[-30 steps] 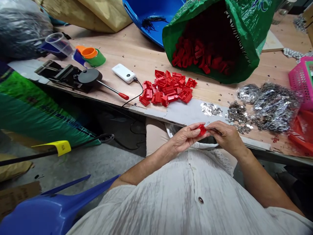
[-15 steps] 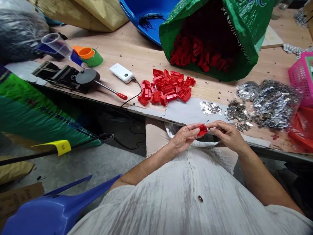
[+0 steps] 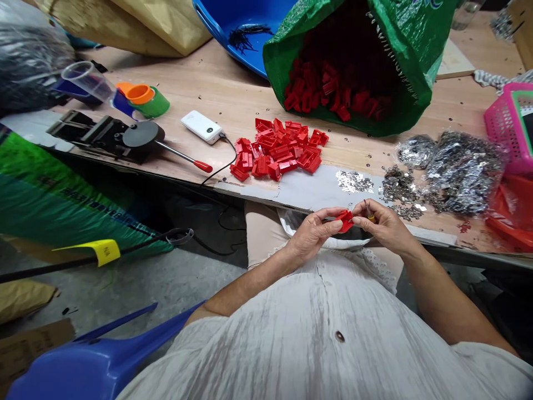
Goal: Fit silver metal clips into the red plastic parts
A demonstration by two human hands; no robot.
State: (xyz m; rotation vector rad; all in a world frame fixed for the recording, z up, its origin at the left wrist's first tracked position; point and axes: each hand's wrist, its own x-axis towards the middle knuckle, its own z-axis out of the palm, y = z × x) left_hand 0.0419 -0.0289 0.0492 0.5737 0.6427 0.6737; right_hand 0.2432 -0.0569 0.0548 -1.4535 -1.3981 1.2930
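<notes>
Between the thumb and fingers of my left hand (image 3: 312, 236) is a small red plastic housing (image 3: 345, 221), held just off the table's front edge above my lap. My right hand (image 3: 385, 225) is closed at the housing's right side, fingertips touching or almost touching it. A slim tool with a yellow part (image 3: 371, 218) shows among the right fingers; its kind and its tip are too small to make out. Beyond the hands lie a heap of red housings (image 3: 281, 147) and a patch of small shiny metal pieces (image 3: 353, 181) on a grey strip.
A green sack (image 3: 416, 111) full of red housings lies open behind the heap. Bagged metal pieces (image 3: 462, 172) and a pink basket (image 3: 506, 125) are at right. Leftward are a white power bank (image 3: 202, 126) with a cable and a lever press (image 3: 141, 136). A blue basin (image 3: 216, 33) stands behind.
My right fingers have shifted their grip and spread slightly, so the yellow part shows between them. The red housing has tilted a little in my left hand. The camera view has moved slightly.
</notes>
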